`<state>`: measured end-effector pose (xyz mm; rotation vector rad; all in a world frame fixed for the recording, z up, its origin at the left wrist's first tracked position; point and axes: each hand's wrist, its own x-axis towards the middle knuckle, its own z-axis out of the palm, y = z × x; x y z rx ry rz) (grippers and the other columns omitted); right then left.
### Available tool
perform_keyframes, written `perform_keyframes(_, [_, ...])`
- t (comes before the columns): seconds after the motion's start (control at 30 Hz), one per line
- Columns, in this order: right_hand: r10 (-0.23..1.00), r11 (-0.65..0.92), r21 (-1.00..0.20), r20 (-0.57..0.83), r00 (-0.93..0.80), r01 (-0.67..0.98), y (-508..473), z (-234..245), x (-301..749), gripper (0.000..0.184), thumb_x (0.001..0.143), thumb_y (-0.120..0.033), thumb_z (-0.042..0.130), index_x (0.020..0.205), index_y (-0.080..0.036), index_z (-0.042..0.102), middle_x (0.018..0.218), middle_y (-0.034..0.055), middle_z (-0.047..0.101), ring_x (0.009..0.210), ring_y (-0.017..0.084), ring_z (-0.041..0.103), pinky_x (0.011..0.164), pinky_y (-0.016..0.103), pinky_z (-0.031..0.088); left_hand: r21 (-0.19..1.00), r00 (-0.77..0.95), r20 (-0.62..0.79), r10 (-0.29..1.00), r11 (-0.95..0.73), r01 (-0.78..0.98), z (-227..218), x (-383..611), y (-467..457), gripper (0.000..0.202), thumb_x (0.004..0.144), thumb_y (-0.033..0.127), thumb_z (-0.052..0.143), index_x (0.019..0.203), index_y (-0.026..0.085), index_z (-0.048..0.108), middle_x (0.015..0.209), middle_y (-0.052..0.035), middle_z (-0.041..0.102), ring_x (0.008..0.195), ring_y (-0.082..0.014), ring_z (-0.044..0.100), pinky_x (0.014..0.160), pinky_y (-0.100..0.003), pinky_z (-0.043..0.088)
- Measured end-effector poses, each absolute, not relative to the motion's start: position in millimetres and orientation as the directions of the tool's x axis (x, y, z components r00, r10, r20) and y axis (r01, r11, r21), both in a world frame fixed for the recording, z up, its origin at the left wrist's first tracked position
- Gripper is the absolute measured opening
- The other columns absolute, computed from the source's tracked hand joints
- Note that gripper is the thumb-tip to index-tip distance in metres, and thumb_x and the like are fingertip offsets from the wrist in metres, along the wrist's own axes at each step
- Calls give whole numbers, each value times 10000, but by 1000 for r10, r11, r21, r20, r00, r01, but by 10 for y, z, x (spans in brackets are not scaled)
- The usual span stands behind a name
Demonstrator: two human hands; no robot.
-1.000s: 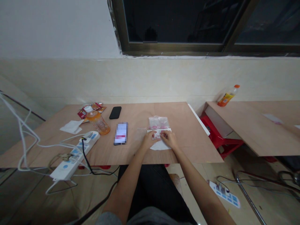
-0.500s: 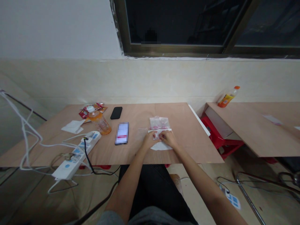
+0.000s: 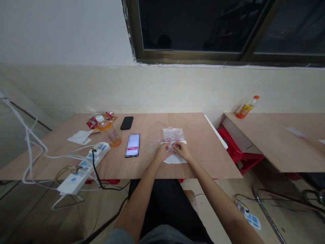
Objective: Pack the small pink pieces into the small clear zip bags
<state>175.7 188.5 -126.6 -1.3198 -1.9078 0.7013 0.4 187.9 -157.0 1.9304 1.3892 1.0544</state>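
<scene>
Both hands meet over a white sheet of paper near the front middle of the table. Between their fingertips lies a small clear plastic bag with reddish-pink marks. My left hand pinches its left side, fingers curled. From the right, my right hand holds it with bent fingers pressed together. Just beyond them, more clear plastic bags with a pink edge lie flat, overlapping the paper's far side. A thin clear plastic piece rests left of my left hand. The fingertips partly hide the bag.
To the left are a lit phone, a black phone, an orange drink bottle, red wrappers, tissue and a power strip with cables. A second table with another bottle stands right.
The view has shifted very slightly. My hands stay at the small bag, with only a slight movement of the fingers.
</scene>
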Motion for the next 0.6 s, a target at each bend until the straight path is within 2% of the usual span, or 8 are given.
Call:
perform_keyframes(0.13, [973, 223, -720, 207, -103, 657, 1824, -1295, 1876, 221, 823, -323, 583, 928, -173, 708, 753, 33, 671, 651, 148, 563, 624, 245, 381, 779, 158, 350, 923, -380, 498, -1543, 2, 1859, 543, 626, 359, 834, 1109, 185, 657, 1096, -85, 578, 918, -193, 590, 794, -337, 525])
perform_keyframes(0.2, [981, 178, -688, 179, -73, 704, 1787, -1302, 1922, 249, 816, -347, 595, 960, -182, 712, 722, 20, 660, 621, 143, 557, 610, 243, 369, 788, 164, 355, 920, -389, 477, -1526, 2, 1850, 536, 639, 356, 827, 1115, 182, 653, 1150, -94, 554, 893, -178, 587, 771, -323, 527])
perform_keyframes(0.3, [983, 167, -647, 167, -75, 744, 1747, -1292, 1934, 269, 803, -360, 612, 981, -186, 714, 705, 12, 656, 607, 142, 557, 606, 243, 359, 792, 166, 341, 925, -378, 480, -1512, 0, 1847, 536, 668, 328, 806, 1155, 191, 627, 1080, -75, 607, 809, -156, 571, 763, -320, 513])
perform_keyframes(0.43, [978, 186, -591, 184, -93, 785, 1726, -1256, 1899, 252, 805, -354, 605, 966, -199, 723, 703, 8, 665, 618, 145, 564, 622, 245, 358, 796, 144, 313, 939, -342, 500, -1503, -1, 1842, 559, 662, 302, 805, 1173, 206, 602, 1022, -53, 652, 791, -155, 568, 779, -317, 491])
perform_keyframes(0.6, [975, 202, -572, 193, -110, 795, 1723, -1247, 1890, 230, 830, -353, 571, 921, -215, 733, 675, 1, 665, 620, 147, 571, 609, 240, 349, 813, 103, 271, 957, -285, 508, -1470, 12, 1806, 464, 655, 305, 801, 1058, 211, 590, 965, -26, 645, 805, -154, 585, 745, -290, 471])
